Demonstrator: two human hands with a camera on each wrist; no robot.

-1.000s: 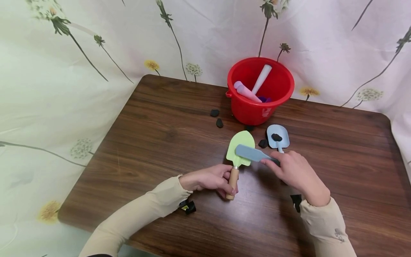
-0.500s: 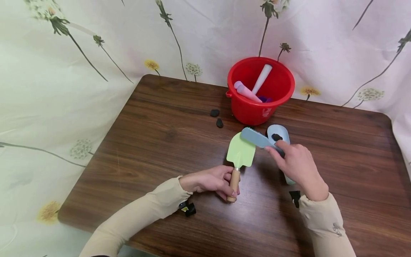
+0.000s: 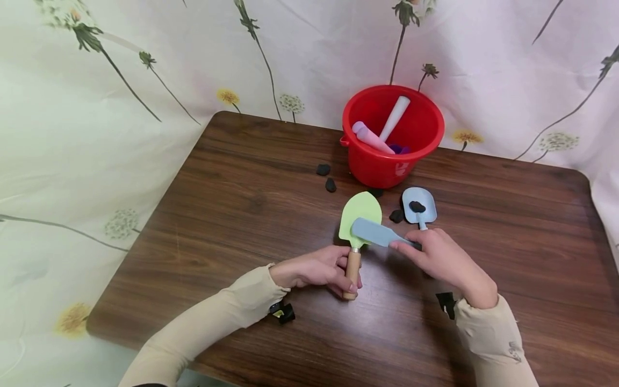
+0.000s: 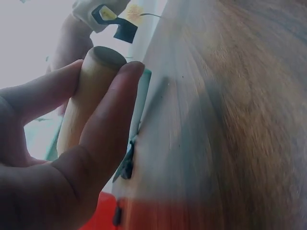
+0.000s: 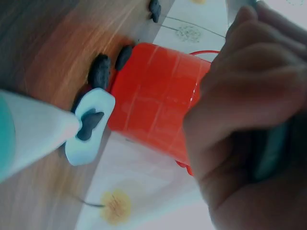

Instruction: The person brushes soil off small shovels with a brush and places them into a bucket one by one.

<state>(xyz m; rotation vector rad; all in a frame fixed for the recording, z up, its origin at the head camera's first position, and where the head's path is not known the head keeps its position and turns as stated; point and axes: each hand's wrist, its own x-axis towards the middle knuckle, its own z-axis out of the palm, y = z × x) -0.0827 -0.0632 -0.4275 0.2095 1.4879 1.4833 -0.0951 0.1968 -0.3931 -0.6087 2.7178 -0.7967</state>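
In the head view my left hand [image 3: 321,269] grips the wooden handle of a garden trowel [image 3: 360,207], its pale green blade pointing away from me. The left wrist view shows thumb and fingers around the round handle end [image 4: 108,57]. My right hand [image 3: 447,258] holds a flat blue-grey brush [image 3: 374,232] by its narrow handle. The brush head lies across the lower part of the green blade, bristle side hidden underneath. Just beyond the right hand is a light blue toy shovel [image 3: 410,194] with a dark stone [image 3: 416,207] in its scoop; the hand covers part of its handle.
A red bucket [image 3: 372,171] stands at the back of the wooden table [image 3: 232,183], holding a white handle [image 3: 395,118], pink handles [image 3: 372,140] and something purple. Dark stones [image 3: 396,216] lie near the bucket and shovel. A flower-printed cloth [image 3: 314,54] hangs behind.
The brush moved up to the blade's tip, then back down to its lower part. The trowel shifted slightly up and left. Bucket, shovel and stones stayed put.
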